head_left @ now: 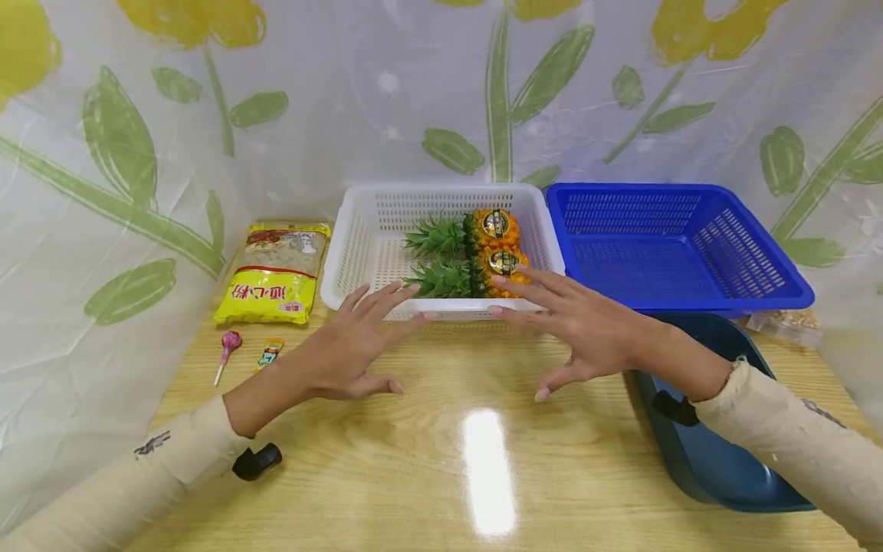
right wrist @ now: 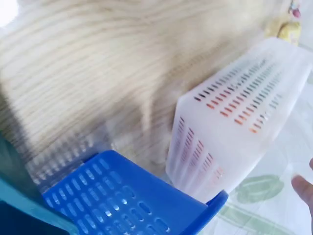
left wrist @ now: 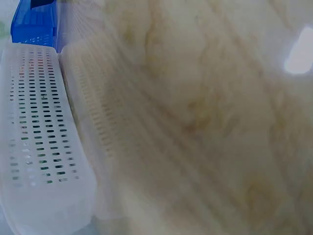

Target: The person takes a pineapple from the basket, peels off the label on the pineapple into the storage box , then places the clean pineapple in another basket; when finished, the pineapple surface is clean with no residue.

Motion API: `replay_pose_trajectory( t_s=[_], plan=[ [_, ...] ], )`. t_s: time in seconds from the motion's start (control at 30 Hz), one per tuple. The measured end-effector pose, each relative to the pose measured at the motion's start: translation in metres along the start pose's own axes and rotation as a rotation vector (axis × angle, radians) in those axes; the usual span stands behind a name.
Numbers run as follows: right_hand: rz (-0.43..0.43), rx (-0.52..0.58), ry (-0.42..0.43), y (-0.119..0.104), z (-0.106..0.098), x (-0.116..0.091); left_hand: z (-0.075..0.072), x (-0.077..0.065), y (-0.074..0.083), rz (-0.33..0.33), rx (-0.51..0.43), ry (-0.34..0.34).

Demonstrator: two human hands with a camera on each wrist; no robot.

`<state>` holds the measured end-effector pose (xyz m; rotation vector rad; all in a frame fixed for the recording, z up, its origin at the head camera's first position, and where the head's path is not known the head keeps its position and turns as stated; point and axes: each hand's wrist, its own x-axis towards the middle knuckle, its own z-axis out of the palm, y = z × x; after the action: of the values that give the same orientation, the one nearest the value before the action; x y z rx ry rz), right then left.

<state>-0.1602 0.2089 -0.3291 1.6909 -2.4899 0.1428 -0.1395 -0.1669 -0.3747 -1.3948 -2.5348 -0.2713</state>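
Shows a left hand (head_left: 348, 345) and a right hand (head_left: 586, 326) over the front rim of a white basket (head_left: 455, 305), with long axis from left to right. Within, from the white basket's middle to near its right wall, holds a rear pineapple (head_left: 471, 232) and a front pineapple (head_left: 472, 276), side by side, just beyond the gap between the hands; nearest to the right fingertips, the front one. Long axes parallel to that of the white basket; leafy crowns towards its left wall, orange labelled bodies towards its right. Both hands spread wide, fingers nearly straight, thumbs well apart, with hold of nothing; contact with rim or fruit impossible to tell. Just right of the white basket, a blue basket (head_left: 635, 264); just left, a yellow bag (head_left: 276, 272); front right, a dark basin (head_left: 679, 460); front left, a lollipop (head_left: 230, 341).
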Motion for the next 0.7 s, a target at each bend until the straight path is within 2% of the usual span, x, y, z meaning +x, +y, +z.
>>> replay_pose_trajectory(
  t_s=[0.1,0.2,0.37,0.5,0.6,0.7],
  plan=[
    [0.024,0.033,0.013,0.005,-0.004,0.003,0.002,-0.003,-0.003,-0.073,-0.05,0.077],
    [0.055,0.09,0.02,0.011,-0.008,0.004,0.001,-0.006,-0.005,-0.189,-0.13,0.138],
    [0.158,0.227,0.006,0.022,-0.017,0.007,-0.001,-0.01,-0.015,-0.379,-0.296,0.23],
    [0.236,0.324,0.001,0.033,-0.025,0.012,-0.001,-0.013,-0.023,-0.51,-0.363,0.304],
    [0.272,0.369,-0.005,0.042,-0.029,0.017,-0.002,-0.015,-0.027,-0.62,-0.407,0.316],
    [0.321,0.41,-0.026,0.05,-0.032,0.022,-0.002,-0.017,-0.033,-0.723,-0.446,0.3]
  ],
)
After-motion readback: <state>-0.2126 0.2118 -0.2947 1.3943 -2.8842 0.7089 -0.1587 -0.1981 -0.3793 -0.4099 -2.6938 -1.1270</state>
